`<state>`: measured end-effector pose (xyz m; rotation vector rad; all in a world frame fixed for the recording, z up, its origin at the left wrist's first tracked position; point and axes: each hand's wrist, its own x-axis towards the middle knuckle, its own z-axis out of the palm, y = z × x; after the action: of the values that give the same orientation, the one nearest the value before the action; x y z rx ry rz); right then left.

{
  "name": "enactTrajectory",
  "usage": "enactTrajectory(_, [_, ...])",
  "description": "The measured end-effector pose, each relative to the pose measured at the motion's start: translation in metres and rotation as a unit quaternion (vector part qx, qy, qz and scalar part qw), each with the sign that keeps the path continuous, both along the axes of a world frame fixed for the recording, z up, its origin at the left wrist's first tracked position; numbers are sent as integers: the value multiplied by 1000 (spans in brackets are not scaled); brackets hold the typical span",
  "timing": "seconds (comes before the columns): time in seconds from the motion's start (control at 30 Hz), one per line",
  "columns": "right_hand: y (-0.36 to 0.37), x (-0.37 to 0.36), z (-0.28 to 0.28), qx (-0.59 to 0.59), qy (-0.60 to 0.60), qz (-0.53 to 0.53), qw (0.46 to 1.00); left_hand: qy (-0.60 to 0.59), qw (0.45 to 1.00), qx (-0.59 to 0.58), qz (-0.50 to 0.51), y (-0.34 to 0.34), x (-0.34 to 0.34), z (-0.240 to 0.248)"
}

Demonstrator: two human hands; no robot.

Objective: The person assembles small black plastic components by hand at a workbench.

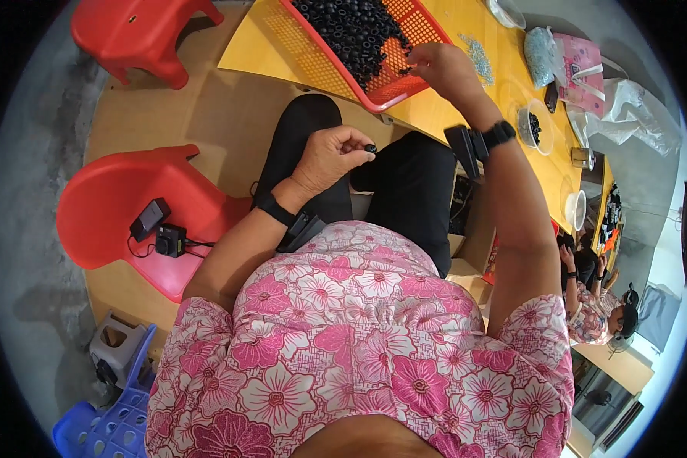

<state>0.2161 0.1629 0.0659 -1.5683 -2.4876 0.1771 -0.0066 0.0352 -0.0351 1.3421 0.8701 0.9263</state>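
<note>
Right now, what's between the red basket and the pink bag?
Head view: from the red basket, loose pale pieces on the yellow table, then a plastic bag of pale-blue pieces next to the pink bag.

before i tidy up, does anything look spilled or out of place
Possibly: small clear pieces lie scattered loose on the yellow table beside the red basket, while the black pieces sit heaped inside it. It could be a spill.

Boxy black wrist straps (501, 134) accompany a short-sleeved, pink-and-white floral top (359, 359) and black trousers (406, 195).
</note>
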Motion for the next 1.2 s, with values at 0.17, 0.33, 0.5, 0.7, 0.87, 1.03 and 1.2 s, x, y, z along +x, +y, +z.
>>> enactTrajectory(0.17, [36,-9,-18,-62,-147,31,987,-11,1000,-12,5,-1,0,-4])
enactTrajectory(0.33, [45,-17,-25,-107,-231,23,967,-22,1000,-11,12,-1,1,-3])
enactTrajectory(0.5, [51,-16,-27,-115,-240,66,962,-21,1000,-21,-2,0,2,0])
enactTrajectory(0.7, [50,-19,-21,-98,-245,108,958,-16,1000,-11,6,-1,1,1])
enactTrajectory(0.87, [40,-3,-11,-83,-16,103,991,-10,1000,-24,7,-3,4,5])
enactTrajectory(1.03, [-13,-11,21,-172,427,13,887,-63,997,-47,14,-6,-1,5])
enactTrajectory(1.2, [-96,3,23,-141,483,3,864,-54,998,-18,-2,-8,1,26])
